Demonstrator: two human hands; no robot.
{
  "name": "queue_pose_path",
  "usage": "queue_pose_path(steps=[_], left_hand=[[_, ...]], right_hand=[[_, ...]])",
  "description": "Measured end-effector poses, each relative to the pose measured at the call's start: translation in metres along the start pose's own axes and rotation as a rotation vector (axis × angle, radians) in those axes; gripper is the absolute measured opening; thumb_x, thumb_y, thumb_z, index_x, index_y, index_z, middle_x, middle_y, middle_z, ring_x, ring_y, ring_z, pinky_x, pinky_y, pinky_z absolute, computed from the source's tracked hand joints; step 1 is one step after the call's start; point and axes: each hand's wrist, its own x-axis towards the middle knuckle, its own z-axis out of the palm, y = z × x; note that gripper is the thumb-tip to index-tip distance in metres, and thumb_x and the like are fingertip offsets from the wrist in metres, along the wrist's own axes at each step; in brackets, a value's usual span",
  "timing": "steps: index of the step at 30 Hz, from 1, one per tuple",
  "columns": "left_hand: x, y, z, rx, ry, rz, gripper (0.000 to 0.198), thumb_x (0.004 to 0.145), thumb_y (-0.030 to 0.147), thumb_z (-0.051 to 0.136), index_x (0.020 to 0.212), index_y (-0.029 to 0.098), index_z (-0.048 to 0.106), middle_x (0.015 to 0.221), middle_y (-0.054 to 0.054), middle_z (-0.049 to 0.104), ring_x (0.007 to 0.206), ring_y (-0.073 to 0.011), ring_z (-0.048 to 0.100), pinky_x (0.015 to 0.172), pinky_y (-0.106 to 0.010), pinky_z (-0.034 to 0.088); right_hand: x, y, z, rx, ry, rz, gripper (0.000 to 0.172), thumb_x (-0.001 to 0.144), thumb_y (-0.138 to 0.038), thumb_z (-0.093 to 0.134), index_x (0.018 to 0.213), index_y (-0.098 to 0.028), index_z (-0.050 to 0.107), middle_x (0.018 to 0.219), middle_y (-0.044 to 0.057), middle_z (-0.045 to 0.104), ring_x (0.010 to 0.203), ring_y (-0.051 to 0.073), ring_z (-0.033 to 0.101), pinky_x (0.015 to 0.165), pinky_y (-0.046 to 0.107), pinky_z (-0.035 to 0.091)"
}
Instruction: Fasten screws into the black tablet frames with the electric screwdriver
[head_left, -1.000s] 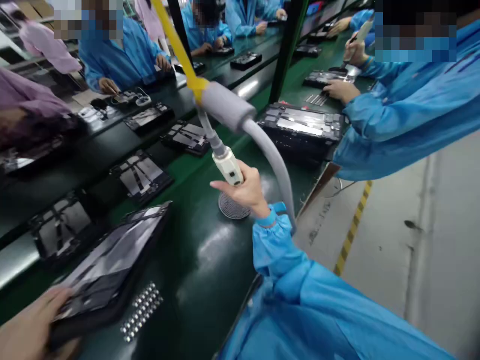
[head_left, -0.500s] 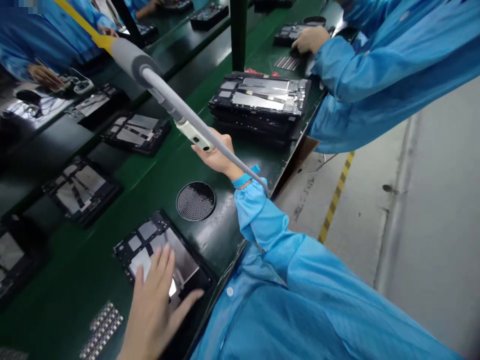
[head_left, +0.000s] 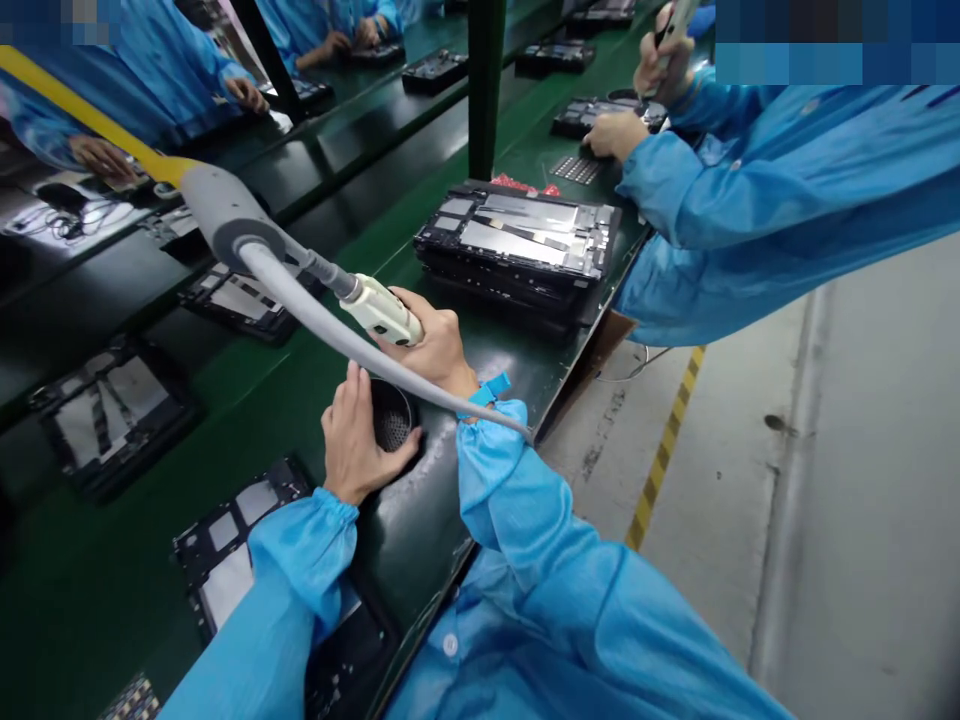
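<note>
In my right hand [head_left: 439, 350] is a cream electric screwdriver [head_left: 386, 312], its fingers wrapped round the body; the tip is hidden. A grey cable [head_left: 322, 320] runs from a grey and yellow holder down past my wrist. My left hand [head_left: 356, 440] has thumb and fingers around the rim of a round black dish [head_left: 393, 418] with a perforated plate. Under my left forearm lies an opened tablet-like device [head_left: 225, 580] with silver and black inner parts, partly covered by the sleeve.
A stack of similar opened devices [head_left: 517, 245] stands farther along the green bench. More units [head_left: 109, 415] lie on the left strip. A sheet of small parts [head_left: 131, 700] is at the lower left. At the right, a co-worker's hand [head_left: 619, 133] rests near another device.
My left hand has gone from over the opened device up to the round dish and closed around it. My right hand with the screwdriver has shifted slightly down toward the dish.
</note>
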Motion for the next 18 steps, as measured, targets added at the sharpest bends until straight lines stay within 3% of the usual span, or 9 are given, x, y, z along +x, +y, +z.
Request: queue_pose_path(steps=[2,4,7,10,13,18], left_hand=[[0.0,0.002,0.002,-0.034,0.019,0.021,0.11,0.075,0.066,0.063,0.157,0.011,0.014,0.163,-0.022,0.018,0.147,-0.0385,0.029,0.11,-0.053,0.038],[0.003,0.002,0.004,-0.041,0.029,-0.048,0.109,0.074,0.065,0.064,0.156,0.012,0.015,0.163,-0.022,0.018,0.147,-0.0382,0.029,0.11,-0.052,0.037],[0.01,0.0,0.005,-0.036,0.068,-0.125,0.108,0.075,0.064,0.062,0.156,0.011,0.013,0.163,-0.023,0.016,0.148,-0.038,0.026,0.112,-0.053,0.035],[0.012,-0.003,0.006,-0.025,0.089,-0.08,0.111,0.076,0.065,0.061,0.156,0.009,0.009,0.163,-0.024,0.015,0.15,-0.0373,0.023,0.113,-0.052,0.033],[0.015,-0.006,0.008,-0.001,0.139,-0.105,0.109,0.077,0.066,0.06,0.155,0.007,0.012,0.162,-0.026,0.016,0.149,-0.0368,0.024,0.112,-0.05,0.034],[0.022,-0.015,0.011,0.02,0.184,-0.041,0.106,0.078,0.066,0.058,0.153,0.002,0.019,0.16,-0.029,0.022,0.149,-0.0357,0.025,0.114,-0.048,0.031]], right_hand=[[-0.001,-0.007,-0.002,0.035,-0.013,0.04,0.065,0.078,-0.042,0.074,0.133,-0.012,0.054,0.098,0.007,0.074,0.079,0.018,0.071,0.076,0.026,0.054],[-0.002,-0.013,-0.003,0.053,-0.034,0.084,0.077,0.076,-0.049,0.076,0.138,-0.013,0.048,0.082,0.002,0.072,0.068,0.017,0.068,0.068,0.026,0.053],[-0.002,-0.015,-0.004,0.051,-0.055,0.096,0.076,0.076,-0.044,0.076,0.139,-0.012,0.047,0.074,0.0,0.07,0.065,0.018,0.067,0.064,0.027,0.051],[0.0,-0.011,-0.002,0.008,-0.07,0.088,0.06,0.076,-0.028,0.072,0.132,-0.013,0.054,0.089,0.006,0.074,0.077,0.021,0.072,0.07,0.028,0.053],[0.002,-0.008,-0.001,-0.045,-0.007,0.074,0.049,0.078,-0.023,0.068,0.126,-0.016,0.059,0.105,0.01,0.074,0.086,0.024,0.073,0.076,0.031,0.055],[0.006,-0.006,-0.001,0.016,0.053,-0.062,0.052,0.084,-0.026,0.063,0.134,-0.014,0.053,0.124,0.014,0.067,0.109,0.025,0.068,0.096,0.037,0.055]])
